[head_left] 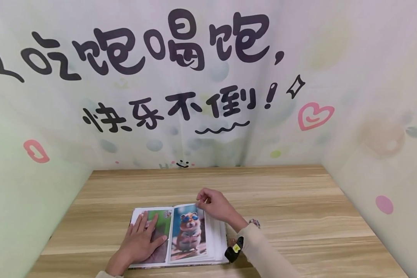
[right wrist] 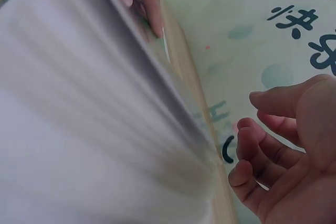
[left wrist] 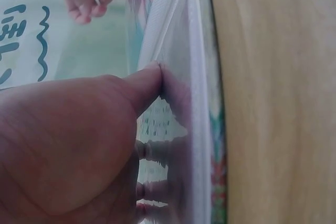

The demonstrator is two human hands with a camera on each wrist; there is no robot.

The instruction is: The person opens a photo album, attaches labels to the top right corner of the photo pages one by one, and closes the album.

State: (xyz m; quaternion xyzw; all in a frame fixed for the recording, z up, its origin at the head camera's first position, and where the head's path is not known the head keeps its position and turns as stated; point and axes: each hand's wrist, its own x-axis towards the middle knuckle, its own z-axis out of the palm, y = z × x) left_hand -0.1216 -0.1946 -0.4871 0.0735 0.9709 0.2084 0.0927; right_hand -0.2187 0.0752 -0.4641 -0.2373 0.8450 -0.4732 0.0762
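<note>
A photo album point(head_left: 220, 243) lies spread on the table. Its right page shows a hamster picture point(head_left: 189, 237) with sunglasses; the left page has a green picture point(head_left: 162, 224), partly covered. My left hand point(head_left: 139, 237) rests on the left page with its fingers spread, and its thumb touches the plastic-looking sleeve point(left wrist: 181, 35) in the left wrist view. At the top right corner of the hamster page is my right hand point(head_left: 215, 204), fingers loosely bent. In the right wrist view a blurred white page point(right wrist: 105, 129) stands raised, apart from those fingers.
The wooden table point(head_left: 299, 216) reaches back to a printed cloth wall point(head_left: 180, 146) with large dark characters. A small patterned thing point(head_left: 255, 222) lies partly hidden behind my right wrist. A black strap point(head_left: 233, 253) with a yellow patch is on that wrist.
</note>
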